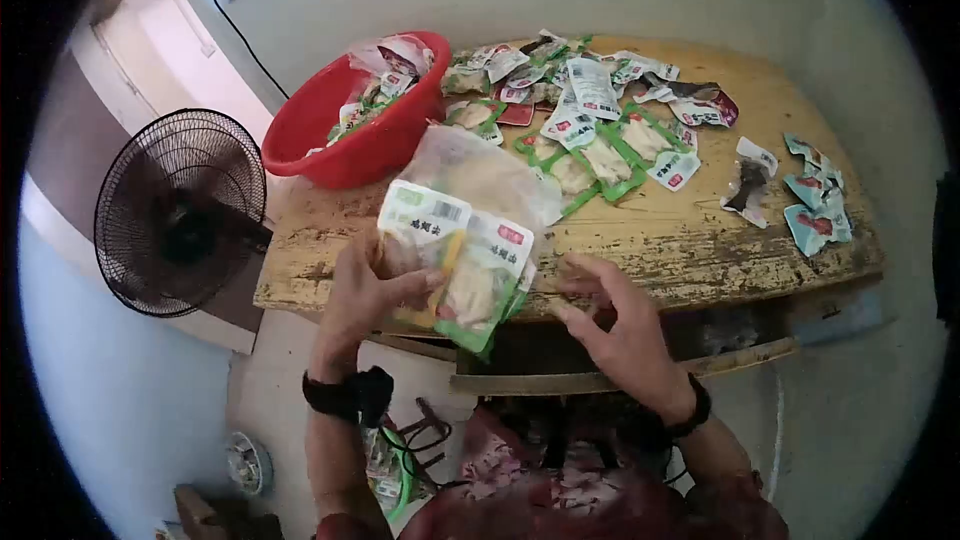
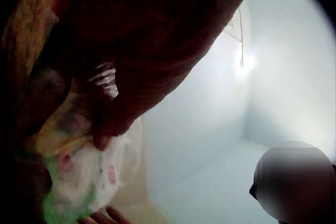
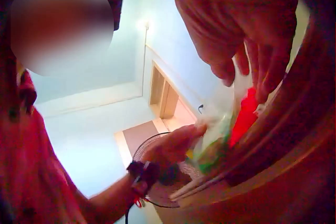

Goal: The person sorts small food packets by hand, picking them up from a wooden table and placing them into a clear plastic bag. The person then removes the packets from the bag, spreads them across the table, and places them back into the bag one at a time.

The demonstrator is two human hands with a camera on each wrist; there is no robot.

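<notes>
My left hand (image 1: 365,285) grips food packets at the table's front edge, thumb across their face. One packet (image 1: 480,275) has a white printed label, pale contents and a green border; another, yellow-edged packet (image 1: 425,220) lies beside it under the thumb. In the left wrist view the hand is dark, with the white and green packet (image 2: 79,176) below its thumb. A clear plastic bag (image 1: 480,165) lies just behind them on the table. To the right, my right hand (image 1: 625,330) is held apart from the packets, its fingers loosely bent with nothing seen in them.
A red basin (image 1: 350,145) with packets in it stands at the table's back left. Several green-edged packets (image 1: 605,155) are heaped at the back, and teal packets (image 1: 818,200) lie at right. An open drawer (image 1: 620,375) juts below the worn tabletop (image 1: 660,250). A fan (image 1: 180,210) stands left.
</notes>
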